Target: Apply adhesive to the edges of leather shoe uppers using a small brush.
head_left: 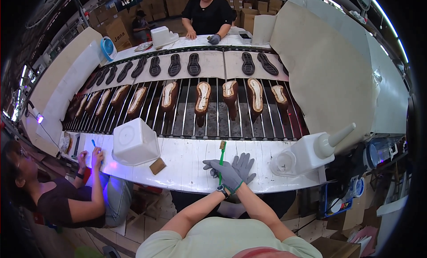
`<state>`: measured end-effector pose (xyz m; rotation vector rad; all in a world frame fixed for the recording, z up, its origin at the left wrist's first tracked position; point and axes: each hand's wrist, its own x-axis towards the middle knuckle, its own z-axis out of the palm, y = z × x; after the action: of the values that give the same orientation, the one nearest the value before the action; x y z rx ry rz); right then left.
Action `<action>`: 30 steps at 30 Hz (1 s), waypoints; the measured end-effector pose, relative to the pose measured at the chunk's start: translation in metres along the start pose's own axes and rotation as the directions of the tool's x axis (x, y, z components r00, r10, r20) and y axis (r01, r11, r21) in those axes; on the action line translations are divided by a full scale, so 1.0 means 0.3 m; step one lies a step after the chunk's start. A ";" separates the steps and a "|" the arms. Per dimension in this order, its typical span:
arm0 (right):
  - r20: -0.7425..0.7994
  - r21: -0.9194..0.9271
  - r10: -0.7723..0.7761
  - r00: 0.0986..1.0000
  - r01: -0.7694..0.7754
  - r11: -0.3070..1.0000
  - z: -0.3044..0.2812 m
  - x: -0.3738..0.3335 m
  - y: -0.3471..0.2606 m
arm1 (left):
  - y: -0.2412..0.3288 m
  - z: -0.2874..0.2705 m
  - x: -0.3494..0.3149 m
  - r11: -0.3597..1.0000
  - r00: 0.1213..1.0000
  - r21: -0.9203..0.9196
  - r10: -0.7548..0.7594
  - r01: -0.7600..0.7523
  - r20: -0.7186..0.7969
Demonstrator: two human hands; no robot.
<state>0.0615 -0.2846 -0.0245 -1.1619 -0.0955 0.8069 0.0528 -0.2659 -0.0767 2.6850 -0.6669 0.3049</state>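
Green brush (221,156) held in right hand (228,174), gloved grey; brush is stood roughly crosswise to the bench (187,164), bristle end toward its far edge, handle end toward its near edge. Left hand (244,167), also gloved, is crossed under the right, fingers spread wide, nothing seen gripped; its palm side is hidden, so bench contact can't be confirmed. A watch (222,190) is worn on the left wrist.

White spouted container (308,155) is set near the bench's right end, spout angled up and right. White box-shaped container (133,141) is placed left of the hands, with a brown square piece (157,166) just beside it. Past the far edge, brown boots (203,98) are racked bottoms up on metal bars (219,115); black soles (174,65) are lined up behind. Blue tool (94,143) is held by a co-worker at the bench's left end.
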 end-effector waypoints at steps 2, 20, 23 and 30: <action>0.003 -0.014 0.003 1.000 -0.003 1.000 0.001 -0.006 -0.003 | 0.003 0.000 0.001 1.000 1.000 -0.008 -0.015 0.015 -0.019; 0.003 -0.045 0.014 1.000 -0.014 0.999 0.000 0.001 0.005 | -0.009 0.020 -0.009 0.999 0.999 0.024 -0.049 0.049 0.015; 0.003 -0.049 0.023 1.000 -0.023 0.999 0.000 -0.013 -0.021 | 0.011 0.027 0.007 0.999 1.000 0.024 -0.029 0.028 0.011; 0.012 -0.044 0.000 1.000 0.000 0.999 -0.006 -0.006 -0.004 | 0.001 0.018 0.000 1.000 1.000 -0.002 -0.010 0.010 -0.005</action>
<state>0.0618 -0.2874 -0.0236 -1.1987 -0.1242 0.8155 0.0533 -0.2684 -0.0815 2.6845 -0.6512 0.3076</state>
